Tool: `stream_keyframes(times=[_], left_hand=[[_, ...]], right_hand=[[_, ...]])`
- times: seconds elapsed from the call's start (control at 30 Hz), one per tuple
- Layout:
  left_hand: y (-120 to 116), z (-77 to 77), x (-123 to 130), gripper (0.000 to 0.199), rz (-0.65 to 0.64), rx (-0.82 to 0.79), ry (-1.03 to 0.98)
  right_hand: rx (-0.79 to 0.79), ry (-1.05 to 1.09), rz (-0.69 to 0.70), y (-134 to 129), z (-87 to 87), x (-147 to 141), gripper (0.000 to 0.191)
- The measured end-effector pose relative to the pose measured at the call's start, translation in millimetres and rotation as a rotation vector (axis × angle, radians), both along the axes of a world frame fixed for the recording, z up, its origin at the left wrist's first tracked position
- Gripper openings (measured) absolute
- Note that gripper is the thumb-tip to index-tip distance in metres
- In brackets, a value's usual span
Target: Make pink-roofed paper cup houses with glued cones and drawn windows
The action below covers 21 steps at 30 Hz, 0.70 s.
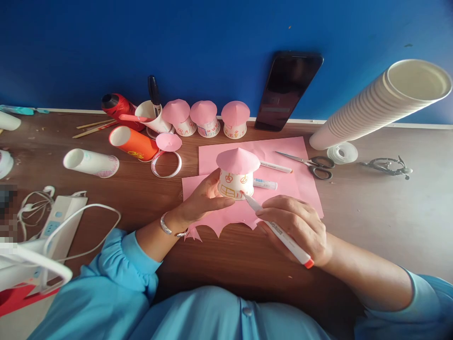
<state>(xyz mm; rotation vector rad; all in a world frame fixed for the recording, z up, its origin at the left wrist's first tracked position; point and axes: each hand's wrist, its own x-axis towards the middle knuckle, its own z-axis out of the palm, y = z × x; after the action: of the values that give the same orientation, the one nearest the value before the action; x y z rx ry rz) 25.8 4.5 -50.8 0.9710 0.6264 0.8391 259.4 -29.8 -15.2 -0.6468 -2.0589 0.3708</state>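
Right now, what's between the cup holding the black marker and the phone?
Head view shows three: a left cup, a middle cup and a right cup, in a row, each under a pink cone roof.

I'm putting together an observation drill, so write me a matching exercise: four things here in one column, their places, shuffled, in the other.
Things
1. white marker with a red end
2. scissors
3. black phone
4. front cup with a pink cone top

Places
A. propped against the blue panel
B. held in the left hand
C. blades over the pink paper
D. held in the right hand

Pairs: 1-D, 2-C, 3-A, 4-B
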Motion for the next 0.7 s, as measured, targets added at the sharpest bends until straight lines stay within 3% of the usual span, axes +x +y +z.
stream_keyframes(times=[0.7], left_hand=[[-1.3, -3.5, -1.7, 0.056, 0.035, -0.016, 0.026]], right_hand=[[-0.023, 0.006, 0.013, -2.5, -4.4, 0.0, 0.029]])
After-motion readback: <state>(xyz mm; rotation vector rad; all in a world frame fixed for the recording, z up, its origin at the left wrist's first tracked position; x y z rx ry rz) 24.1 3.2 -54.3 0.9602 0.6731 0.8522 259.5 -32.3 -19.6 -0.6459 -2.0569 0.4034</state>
